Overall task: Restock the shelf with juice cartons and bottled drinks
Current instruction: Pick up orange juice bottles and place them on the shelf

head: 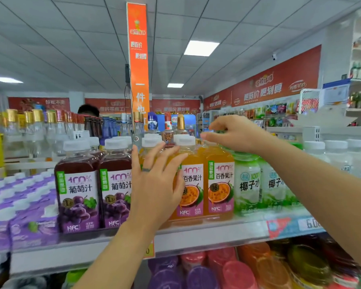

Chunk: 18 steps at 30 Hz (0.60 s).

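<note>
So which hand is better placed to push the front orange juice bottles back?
Left, I'd say: the left hand lies flat against the front orange juice bottles, fingers straight, while the right hand is higher, curled near their caps.

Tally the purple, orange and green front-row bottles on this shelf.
Purple grape bottles: 2
Orange passion-fruit bottles: 3, one mostly hidden behind the left hand
Green coconut bottles: 2
Total: 7

The white shelf (196,236) carries purple cartons (29,215) at its left. Grape juice bottles (79,190), orange juice bottles (219,184) and coconut water bottles (248,182) stand alongside.
</note>
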### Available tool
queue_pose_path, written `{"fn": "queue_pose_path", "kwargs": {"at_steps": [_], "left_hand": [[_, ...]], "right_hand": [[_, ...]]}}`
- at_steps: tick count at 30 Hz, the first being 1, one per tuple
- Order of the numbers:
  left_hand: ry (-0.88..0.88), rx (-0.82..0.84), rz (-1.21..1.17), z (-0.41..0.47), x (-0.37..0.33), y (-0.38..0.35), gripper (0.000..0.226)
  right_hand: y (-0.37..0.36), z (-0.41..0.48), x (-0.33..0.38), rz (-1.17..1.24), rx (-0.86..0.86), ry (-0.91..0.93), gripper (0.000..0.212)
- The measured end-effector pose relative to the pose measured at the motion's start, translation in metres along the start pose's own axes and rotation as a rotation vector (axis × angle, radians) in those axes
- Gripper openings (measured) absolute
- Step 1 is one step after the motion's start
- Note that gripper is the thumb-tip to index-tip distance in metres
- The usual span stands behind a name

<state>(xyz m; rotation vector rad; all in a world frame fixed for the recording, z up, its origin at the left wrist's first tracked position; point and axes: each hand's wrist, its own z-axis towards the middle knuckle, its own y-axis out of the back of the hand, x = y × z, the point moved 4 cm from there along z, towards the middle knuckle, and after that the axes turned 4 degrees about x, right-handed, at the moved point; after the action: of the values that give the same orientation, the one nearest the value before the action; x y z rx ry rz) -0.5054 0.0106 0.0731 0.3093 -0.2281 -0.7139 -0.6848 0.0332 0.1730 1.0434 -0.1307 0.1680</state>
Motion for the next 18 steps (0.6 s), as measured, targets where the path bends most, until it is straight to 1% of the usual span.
{"fn": "queue_pose_path", "kwargs": {"at_steps": [2,3,5,7,11,13,15,17,18], "left_hand": [[-0.008,0.005,-0.003,0.0,0.001,0.0,0.033],[-0.012,0.009,-0.003,0.001,0.001,0.0,0.034],[-0.021,0.012,-0.004,0.001,0.002,0.0,0.034],[-0.03,0.01,-0.006,0.001,0.003,0.001,0.034],[-0.037,0.014,-0.005,0.0,0.003,0.002,0.033],[-0.034,0.026,-0.002,0.001,0.003,0.003,0.034],[-0.033,0.038,0.0,0.001,0.002,0.005,0.036],[-0.036,0.05,0.002,0.001,0.002,0.007,0.036],[-0.038,0.052,0.002,0.001,0.002,0.008,0.037]], "right_hand": [[-0.001,0.018,0.005,-0.063,-0.022,-0.029,0.07],[-0.003,0.027,0.006,-0.126,0.004,-0.055,0.067],[-0.013,0.047,0.006,-0.241,0.137,-0.099,0.057],[-0.022,0.064,0.005,-0.278,0.256,-0.118,0.049],[-0.026,0.077,0.009,-0.402,0.391,-0.148,0.048],[-0.024,0.078,0.011,-0.401,0.392,-0.152,0.048],[-0.023,0.078,0.011,-0.345,0.346,-0.155,0.047],[-0.018,0.075,0.008,-0.269,0.257,-0.154,0.042],[-0.012,0.074,0.007,-0.248,0.197,-0.153,0.036]]}}
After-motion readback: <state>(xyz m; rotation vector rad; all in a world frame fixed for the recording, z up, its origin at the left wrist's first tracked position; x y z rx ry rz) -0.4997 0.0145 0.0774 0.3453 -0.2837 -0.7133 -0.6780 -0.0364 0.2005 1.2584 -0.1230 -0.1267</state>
